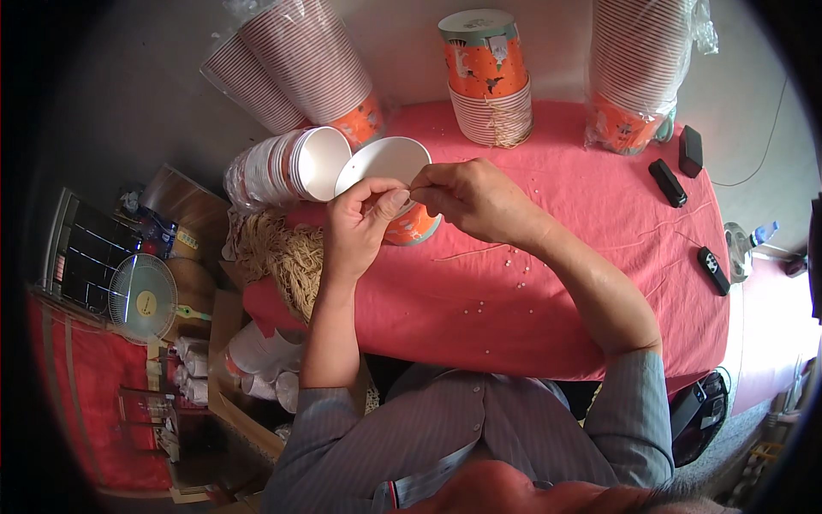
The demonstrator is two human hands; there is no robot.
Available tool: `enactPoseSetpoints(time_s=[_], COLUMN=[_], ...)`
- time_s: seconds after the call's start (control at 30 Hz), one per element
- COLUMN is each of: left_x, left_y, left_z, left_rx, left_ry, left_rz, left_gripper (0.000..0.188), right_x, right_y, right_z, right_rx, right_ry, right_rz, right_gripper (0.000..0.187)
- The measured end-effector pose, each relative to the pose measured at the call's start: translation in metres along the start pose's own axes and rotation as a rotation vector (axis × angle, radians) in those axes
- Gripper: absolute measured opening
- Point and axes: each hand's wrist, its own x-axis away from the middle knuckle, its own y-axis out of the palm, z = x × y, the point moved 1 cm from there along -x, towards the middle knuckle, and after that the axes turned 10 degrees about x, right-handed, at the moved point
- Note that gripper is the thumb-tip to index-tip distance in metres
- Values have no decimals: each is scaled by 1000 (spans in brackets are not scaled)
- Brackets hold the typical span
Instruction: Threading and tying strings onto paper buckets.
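Note:
My left hand and my right hand meet above the table's far middle, fingertips nearly touching. Thumb and fingers of each are pinched together; whatever lies between them is too small to make out. Just behind and under them is a large paper cup, orange outside and white inside, its mouth facing up and toward me. A bundle of tan string hangs over the table's left edge, beside my left forearm. One loose strand and several tiny white beads lie on the cloth below my right hand.
A red cloth covers the table. Wrapped cup stacks stand at the back left and back right; another stack lies sideways. A shorter stack stands at the back. Black devices sit at right, a cardboard box lower left.

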Motion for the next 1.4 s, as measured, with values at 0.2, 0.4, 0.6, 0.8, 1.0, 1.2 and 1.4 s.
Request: enactPoseSetpoints(time_s=[0.2, 0.4, 0.6, 0.8, 1.0, 1.2, 1.4], left_x=[0, -1, 0, 5, 7, 11, 21], left_y=[1, 4, 10, 7, 8, 1, -3], left_z=[3, -1, 2, -3, -2, -12, -34], left_rx=[-120, -191, -210, -261, -397, -657, -699], left_ry=[64, 161, 169, 123, 32, 336, 174], left_rz=[3, -32, -80, -116, -55, 27, 33], left_gripper=[19, 20, 25, 30, 31, 17, 15], right_x=[0, -1, 0, 1, 2, 1, -1], right_y=[-4, -9, -5, -9, -9, -12, 3], right_z=[-6, -10, 5, -2, 6, 25, 34], right_rx=[50, 96, 56, 29, 37, 141, 171], right_ry=[71, 81, -13, 33, 31, 173, 235], right_rz=[-49, -78, 16, -75, -101, -177, -160], right_gripper=[17, 14, 10, 6, 11, 15, 18])
